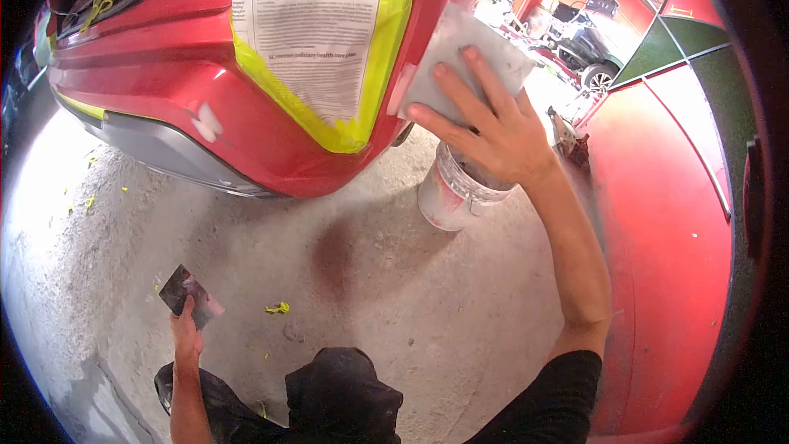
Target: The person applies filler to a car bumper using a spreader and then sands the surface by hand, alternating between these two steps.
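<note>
My right hand presses a grey sheet of sandpaper with its fingers spread over it. The sheet lies against the right edge of the red car bumper, and part of it reaches past that edge. Low at the left, my left hand pinches a dark, roughly square piece of sandpaper with a reddish patch, thumb on top. Newspaper framed by yellow-green masking tape covers an opening in the bumper. A pale patch shows on the red paint.
A dusty white bucket stands on the concrete floor below my right hand. Scraps of yellow tape lie on the floor. To the right is a red wall. Behind, a partly dismantled vehicle shows a wheel.
</note>
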`<state>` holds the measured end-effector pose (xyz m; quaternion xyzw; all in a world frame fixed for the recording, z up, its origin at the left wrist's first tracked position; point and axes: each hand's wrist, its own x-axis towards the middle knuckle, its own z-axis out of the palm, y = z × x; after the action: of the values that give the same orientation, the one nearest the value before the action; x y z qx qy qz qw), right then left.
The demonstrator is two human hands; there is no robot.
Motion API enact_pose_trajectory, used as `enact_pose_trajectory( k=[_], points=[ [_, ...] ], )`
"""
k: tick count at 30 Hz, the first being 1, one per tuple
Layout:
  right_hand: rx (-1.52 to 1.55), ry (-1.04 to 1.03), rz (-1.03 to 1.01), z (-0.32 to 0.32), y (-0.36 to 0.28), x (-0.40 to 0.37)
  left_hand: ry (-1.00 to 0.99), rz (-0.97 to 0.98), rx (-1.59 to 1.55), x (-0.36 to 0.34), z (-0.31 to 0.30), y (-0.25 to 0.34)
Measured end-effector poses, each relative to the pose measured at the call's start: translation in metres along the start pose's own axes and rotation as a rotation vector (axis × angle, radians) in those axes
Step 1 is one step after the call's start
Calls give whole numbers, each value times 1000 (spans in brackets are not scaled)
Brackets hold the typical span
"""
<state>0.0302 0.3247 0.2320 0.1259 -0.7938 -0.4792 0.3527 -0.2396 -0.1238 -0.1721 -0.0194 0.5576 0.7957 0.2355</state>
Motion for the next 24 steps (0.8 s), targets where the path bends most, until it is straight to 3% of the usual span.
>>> enact_pose_trajectory(
  k=[14,24],
  points=[
    [-33,-101,28,0,9,-3,51,-25,-10,3,-4,-4],
    [-50,-48,-11,0,16,14,40,-29,-7,-2,3,-1]
  ],
)
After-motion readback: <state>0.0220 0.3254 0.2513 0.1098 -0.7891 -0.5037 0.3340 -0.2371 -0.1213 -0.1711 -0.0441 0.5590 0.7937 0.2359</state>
